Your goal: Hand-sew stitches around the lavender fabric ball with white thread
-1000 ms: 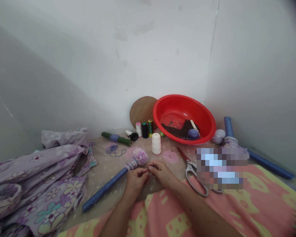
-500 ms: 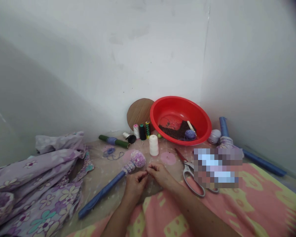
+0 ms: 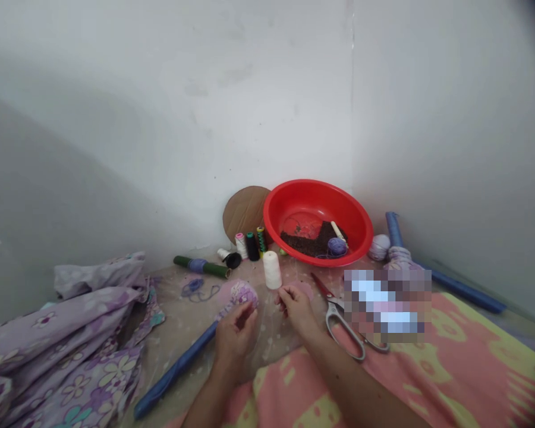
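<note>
My left hand (image 3: 237, 333) is closed, its fingers bent toward the thumb just in front of the flowered ball-shaped head (image 3: 244, 292) of a blue-wrapped stick (image 3: 178, 368). Anything between those fingers is too small to see. My right hand (image 3: 296, 309) makes a pinch beside the base of a white thread cone (image 3: 271, 270). What it pinches cannot be made out. A gap separates the two hands above the plastic-covered surface.
Large scissors (image 3: 345, 333) lie right of my right hand, near a blurred-out object (image 3: 387, 303). Behind stand a red basin (image 3: 271, 235) and several thread spools (image 3: 252, 246). Flowered cloth (image 3: 80, 333) lies left; a pink-yellow blanket (image 3: 289, 392) spreads in front.
My hands, fingertips together before, have moved apart: the left one to the left and down, the right one slightly right. The whole view has shifted a little.
</note>
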The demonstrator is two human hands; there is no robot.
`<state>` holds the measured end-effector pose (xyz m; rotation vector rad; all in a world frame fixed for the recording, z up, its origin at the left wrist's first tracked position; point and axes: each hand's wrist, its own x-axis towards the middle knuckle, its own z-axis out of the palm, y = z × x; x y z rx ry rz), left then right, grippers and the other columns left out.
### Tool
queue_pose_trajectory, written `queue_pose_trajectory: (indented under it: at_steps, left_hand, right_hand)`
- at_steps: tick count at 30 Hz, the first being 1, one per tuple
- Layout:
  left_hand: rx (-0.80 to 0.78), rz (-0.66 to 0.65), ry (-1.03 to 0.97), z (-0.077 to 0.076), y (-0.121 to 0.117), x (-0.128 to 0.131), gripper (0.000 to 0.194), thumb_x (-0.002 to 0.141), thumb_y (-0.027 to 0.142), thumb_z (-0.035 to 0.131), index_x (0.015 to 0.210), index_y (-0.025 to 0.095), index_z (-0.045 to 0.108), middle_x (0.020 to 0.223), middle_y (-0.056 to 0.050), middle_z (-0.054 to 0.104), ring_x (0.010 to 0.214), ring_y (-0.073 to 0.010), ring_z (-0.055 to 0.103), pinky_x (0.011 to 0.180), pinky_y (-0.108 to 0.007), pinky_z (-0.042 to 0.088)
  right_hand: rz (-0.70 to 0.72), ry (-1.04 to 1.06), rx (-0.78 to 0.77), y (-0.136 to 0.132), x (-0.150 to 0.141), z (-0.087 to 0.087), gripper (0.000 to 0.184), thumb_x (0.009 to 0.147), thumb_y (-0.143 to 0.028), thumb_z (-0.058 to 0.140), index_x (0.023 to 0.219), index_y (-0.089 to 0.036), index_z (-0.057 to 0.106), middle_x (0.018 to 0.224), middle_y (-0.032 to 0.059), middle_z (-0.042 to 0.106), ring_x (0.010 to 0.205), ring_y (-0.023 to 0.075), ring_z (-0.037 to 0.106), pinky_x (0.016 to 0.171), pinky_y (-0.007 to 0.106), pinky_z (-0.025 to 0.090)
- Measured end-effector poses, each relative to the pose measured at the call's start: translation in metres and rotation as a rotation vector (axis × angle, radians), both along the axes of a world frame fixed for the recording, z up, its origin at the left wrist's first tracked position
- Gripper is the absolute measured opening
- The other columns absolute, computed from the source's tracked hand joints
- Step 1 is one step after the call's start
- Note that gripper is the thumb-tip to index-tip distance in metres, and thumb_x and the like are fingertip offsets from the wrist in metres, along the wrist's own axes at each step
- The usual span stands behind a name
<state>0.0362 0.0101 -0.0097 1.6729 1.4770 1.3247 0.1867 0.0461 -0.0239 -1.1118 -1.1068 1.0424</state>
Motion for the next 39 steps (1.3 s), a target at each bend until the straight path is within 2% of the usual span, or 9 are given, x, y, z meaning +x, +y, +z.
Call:
queue_pose_trajectory:
  at_steps: [6,12,16,22,26,30,33,35,39]
  left_hand:
    - [0.174,-0.003,0.182,0.021,0.030,0.016,0.041,0.068,0.034,0.053,0.103,0.014,0.056,0.100,-0.010,0.059,0.087,-0.0184,0.055,0.077,-0.029,0.043]
    - [0.121,-0.046,0.144,0.026,0.075,0.032,0.061,0.065,0.031,0.056,0.118,0.005,0.040,0.116,-0.018,0.047,0.104,-0.0228,0.047,0.084,-0.032,0.040]
    - [0.066,-0.043,0.077,0.032,0.089,0.040,0.067,0.062,0.027,0.057,0.122,0.006,0.035,0.121,-0.018,0.043,0.105,-0.0232,0.046,0.086,-0.033,0.038]
    - [0.029,-0.043,0.096,0.040,0.087,0.044,0.069,0.056,0.013,0.058,0.121,0.009,0.037,0.122,-0.014,0.044,0.111,-0.0227,0.042,0.093,-0.033,0.032]
    - [-0.038,-0.062,0.202,0.045,0.087,0.035,0.064,0.056,0.014,0.057,0.118,0.010,0.040,0.117,-0.014,0.049,0.106,-0.0226,0.047,0.089,-0.032,0.034]
    - [-0.041,0.067,0.444,0.051,0.089,0.019,0.044,0.066,0.021,0.049,0.109,0.014,0.050,0.110,-0.009,0.056,0.099,-0.0189,0.051,0.083,-0.028,0.037]
    - [-0.060,0.088,0.555,0.052,0.084,0.018,0.026,0.062,0.028,0.052,0.082,0.017,0.064,0.091,-0.009,0.063,0.093,-0.0249,0.052,0.080,-0.034,0.035]
    - [-0.032,0.095,0.629,0.051,0.078,0.025,0.022,0.059,0.030,0.055,0.075,0.019,0.067,0.089,-0.009,0.064,0.096,-0.0273,0.048,0.084,-0.038,0.030]
    - [0.088,0.108,0.989,0.048,0.069,0.044,0.028,0.065,0.037,0.047,0.069,0.018,0.068,0.077,-0.011,0.065,0.095,-0.0282,0.046,0.091,-0.045,0.015]
  right_hand:
    - [-0.159,0.004,0.020,0.009,0.007,-0.007,0.021,0.068,-0.037,0.045,0.057,-0.020,0.046,0.050,-0.0034,0.045,0.043,0.0101,0.040,0.041,0.022,0.031]
    - [-0.262,-0.057,0.034,0.014,0.014,-0.013,0.022,0.070,-0.037,0.043,0.059,-0.020,0.052,0.054,-0.0004,0.052,0.052,0.0133,0.046,0.048,0.023,0.033]
    - [-0.335,-0.054,0.083,0.014,0.014,-0.013,0.022,0.067,-0.038,0.045,0.061,-0.019,0.055,0.058,0.0001,0.056,0.059,0.0145,0.049,0.052,0.023,0.034]
    - [-0.405,-0.079,0.117,0.016,0.013,-0.015,0.022,0.065,-0.037,0.046,0.057,-0.019,0.056,0.055,-0.0010,0.056,0.059,0.0149,0.050,0.055,0.023,0.035]
    - [-0.419,-0.076,0.095,0.017,0.014,-0.015,0.021,0.066,-0.036,0.046,0.057,-0.020,0.056,0.053,-0.0011,0.056,0.058,0.0154,0.051,0.054,0.024,0.035]
    - [-0.426,-0.063,0.075,0.017,0.015,-0.014,0.020,0.065,-0.036,0.047,0.056,-0.020,0.056,0.051,-0.0010,0.055,0.057,0.0154,0.051,0.053,0.024,0.035]
    - [-0.420,-0.052,0.067,0.018,0.014,-0.016,0.019,0.064,-0.035,0.047,0.056,-0.021,0.056,0.051,-0.0014,0.055,0.055,0.0148,0.050,0.051,0.023,0.034]
    - [-0.411,-0.044,0.066,0.019,0.013,-0.017,0.019,0.064,-0.035,0.047,0.055,-0.021,0.056,0.050,-0.0018,0.054,0.054,0.0145,0.050,0.051,0.023,0.034]
    - [-0.407,-0.030,0.066,0.021,0.013,-0.019,0.019,0.065,-0.035,0.047,0.055,-0.020,0.054,0.048,-0.0019,0.053,0.052,0.0144,0.049,0.050,0.023,0.034]
